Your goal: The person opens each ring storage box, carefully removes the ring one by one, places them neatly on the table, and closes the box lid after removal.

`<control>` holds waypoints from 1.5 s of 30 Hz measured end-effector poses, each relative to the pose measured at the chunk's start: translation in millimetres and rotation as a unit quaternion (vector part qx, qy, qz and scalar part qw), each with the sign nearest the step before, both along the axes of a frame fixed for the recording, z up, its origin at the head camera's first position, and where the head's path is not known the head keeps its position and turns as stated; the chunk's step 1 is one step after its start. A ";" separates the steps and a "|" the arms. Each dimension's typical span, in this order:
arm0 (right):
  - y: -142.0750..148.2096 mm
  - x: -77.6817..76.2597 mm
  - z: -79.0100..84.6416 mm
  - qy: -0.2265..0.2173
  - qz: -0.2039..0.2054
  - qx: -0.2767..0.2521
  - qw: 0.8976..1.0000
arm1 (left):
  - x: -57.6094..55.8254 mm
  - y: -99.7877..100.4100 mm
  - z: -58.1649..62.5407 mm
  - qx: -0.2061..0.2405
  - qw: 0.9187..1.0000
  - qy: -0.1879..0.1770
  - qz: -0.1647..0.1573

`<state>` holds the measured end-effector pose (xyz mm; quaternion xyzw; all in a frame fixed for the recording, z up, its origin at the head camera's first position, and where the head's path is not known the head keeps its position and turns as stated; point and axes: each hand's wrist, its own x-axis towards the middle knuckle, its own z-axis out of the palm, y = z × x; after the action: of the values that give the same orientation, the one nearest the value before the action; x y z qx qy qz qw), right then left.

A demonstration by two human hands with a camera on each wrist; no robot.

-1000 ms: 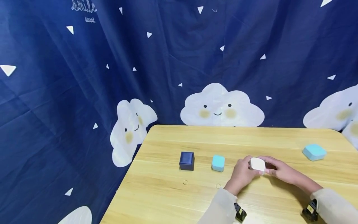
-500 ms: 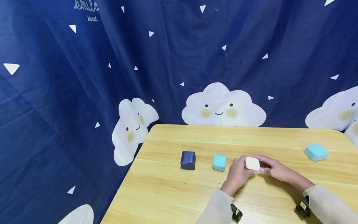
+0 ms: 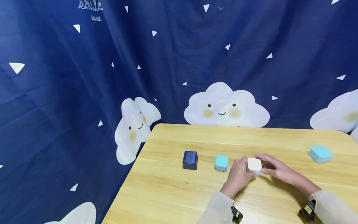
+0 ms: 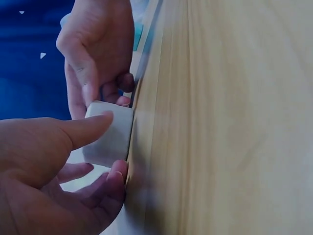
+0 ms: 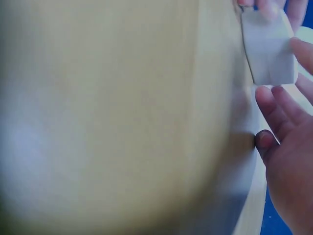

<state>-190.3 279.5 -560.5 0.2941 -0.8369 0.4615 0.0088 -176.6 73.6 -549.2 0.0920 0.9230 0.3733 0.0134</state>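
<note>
A small white box [image 3: 254, 163] with rounded corners stands on the right half of the table, between both hands. My left hand [image 3: 237, 177] grips it from the left; in the left wrist view, the thumb lies over the box's near face [image 4: 107, 142] with fingertips at its lower edge. On the other side is my right hand [image 3: 279, 169], its fingers spread and its thumb at the box's edge. The right wrist view has that hand [image 5: 298, 161] with fingertips right beside the box [image 5: 269, 49]. A thin ring [image 3: 221, 185] lies close to my left wrist.
A navy cube-shaped box [image 3: 190, 159] and a small light-blue box [image 3: 222, 163] stand left of the hands. Another ring [image 3: 188, 181] lies before the navy box. A larger light-blue box [image 3: 320, 154] sits far right. A dark blue curtain [image 3: 167, 62] hangs behind the wooden table [image 3: 156, 193].
Half a second ago the right fingers were closer around the white box; now they have loosened and spread. The left hand keeps its grip. The head view has shifted slightly.
</note>
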 end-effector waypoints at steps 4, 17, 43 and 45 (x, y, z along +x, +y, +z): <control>-3.3 7.2 -3.0 -0.004 -0.024 -0.021 0.999 | 1.6 2.2 1.0 -0.049 0.999 0.013 0.000; -12.2 9.0 -9.1 0.022 -0.060 -0.010 0.998 | -7.5 5.0 -6.7 -0.109 0.994 0.013 0.005; -8.8 5.0 -9.8 -0.010 -0.043 -0.025 0.999 | -6.5 9.6 -13.1 -0.101 0.994 0.018 0.033; -9.2 3.8 -9.5 -0.010 -0.041 -0.027 0.999 | -6.9 9.4 -13.9 -0.101 0.994 0.019 0.034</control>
<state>-186.5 270.3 -570.0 0.2546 -0.8353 0.4866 0.0268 -183.5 83.1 -563.1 0.0657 0.9587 0.2765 -0.0077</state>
